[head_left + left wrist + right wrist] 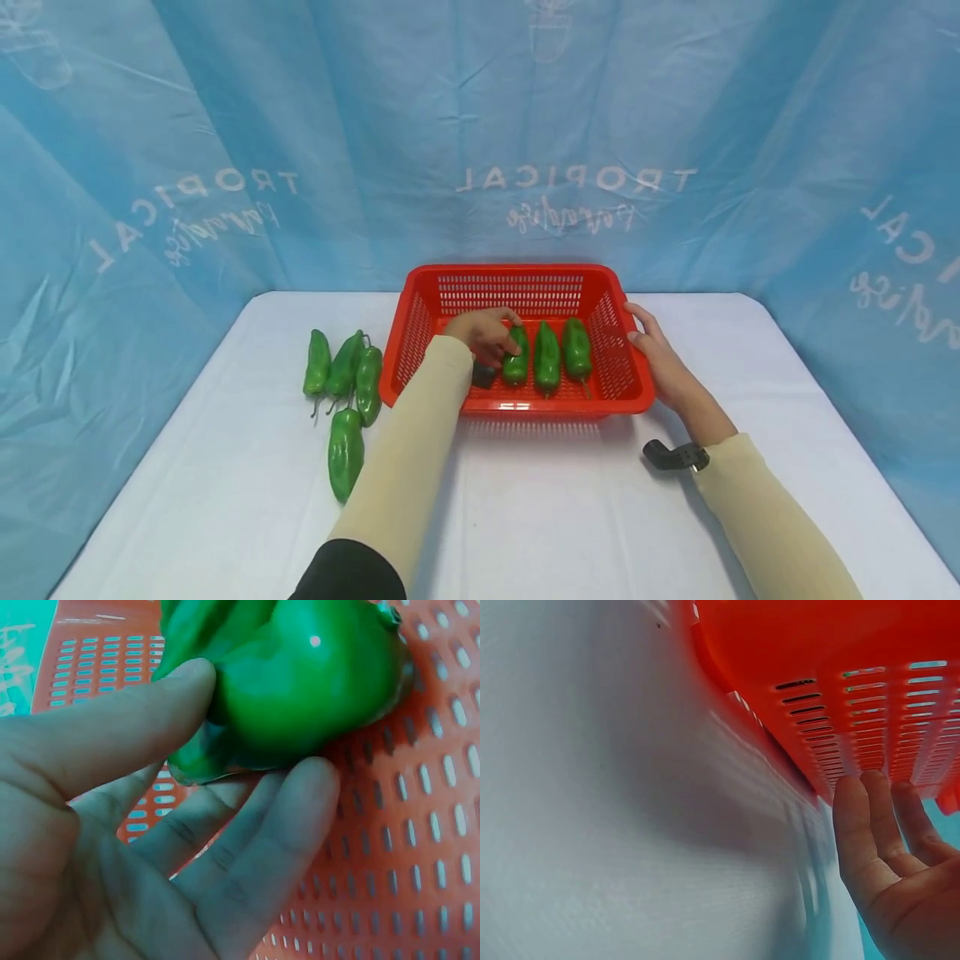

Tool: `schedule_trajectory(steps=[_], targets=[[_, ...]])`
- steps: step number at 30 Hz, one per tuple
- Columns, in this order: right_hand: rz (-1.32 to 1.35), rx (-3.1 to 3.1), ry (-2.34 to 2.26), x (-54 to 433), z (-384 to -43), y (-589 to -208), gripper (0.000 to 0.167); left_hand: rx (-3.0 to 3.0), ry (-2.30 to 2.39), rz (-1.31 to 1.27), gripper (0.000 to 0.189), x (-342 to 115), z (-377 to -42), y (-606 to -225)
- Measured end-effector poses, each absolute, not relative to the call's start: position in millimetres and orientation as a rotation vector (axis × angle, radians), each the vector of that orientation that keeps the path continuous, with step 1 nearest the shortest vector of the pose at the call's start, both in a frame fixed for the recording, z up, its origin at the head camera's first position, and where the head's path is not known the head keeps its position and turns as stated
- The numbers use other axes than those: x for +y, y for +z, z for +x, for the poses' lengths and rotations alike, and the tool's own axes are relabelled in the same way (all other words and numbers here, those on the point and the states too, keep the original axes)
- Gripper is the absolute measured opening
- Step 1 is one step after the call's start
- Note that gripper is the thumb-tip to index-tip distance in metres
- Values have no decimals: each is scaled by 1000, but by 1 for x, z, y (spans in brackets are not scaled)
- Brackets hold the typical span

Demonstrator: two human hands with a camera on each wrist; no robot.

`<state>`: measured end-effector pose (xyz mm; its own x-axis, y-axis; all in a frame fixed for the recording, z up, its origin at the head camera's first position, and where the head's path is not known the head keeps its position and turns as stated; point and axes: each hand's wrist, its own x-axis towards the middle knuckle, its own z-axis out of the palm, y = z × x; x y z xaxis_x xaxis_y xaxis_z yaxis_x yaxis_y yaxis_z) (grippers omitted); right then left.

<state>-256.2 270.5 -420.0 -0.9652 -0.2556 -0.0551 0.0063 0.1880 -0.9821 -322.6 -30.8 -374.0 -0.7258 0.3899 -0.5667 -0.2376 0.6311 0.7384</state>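
Note:
Inside a red plastic basket (525, 408), my left hand (483, 333) pinches a green pepper (515, 358). In the left wrist view the thumb (150, 724) lies on the pepper (315, 682), and other fingers are below it. Two more green peppers, a middle one (547, 358) and a right one (577, 350), lie beside it in the basket. My right hand (663, 362) touches the basket's right side at the rim. In the right wrist view, extended fingers (853, 817) rest against the slotted outer wall (870, 712); the thumb is out of that view.
Several green peppers (345, 454) lie on the white table (540, 508), left of the basket and near my left forearm. A black wrist device (675, 456) sits at my right wrist. Blue printed sheeting (360, 167) hangs behind and along both sides.

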Motion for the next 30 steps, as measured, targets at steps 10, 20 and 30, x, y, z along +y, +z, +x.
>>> schedule_trajectory(steps=[10, 20, 30], targets=[[-251, 2237, -1887, 271, -256, -422, 60, 2150, 1102, 112, 57, -16, -319, -375], [-259, 2247, -1886, 270, -257, -421, 59, 2146, 1118, 105, 58, -15, -321, -374], [-249, 2249, -1891, 269, -257, -423, 58, 2136, 1136, 165, 59, -19, -326, -381]])
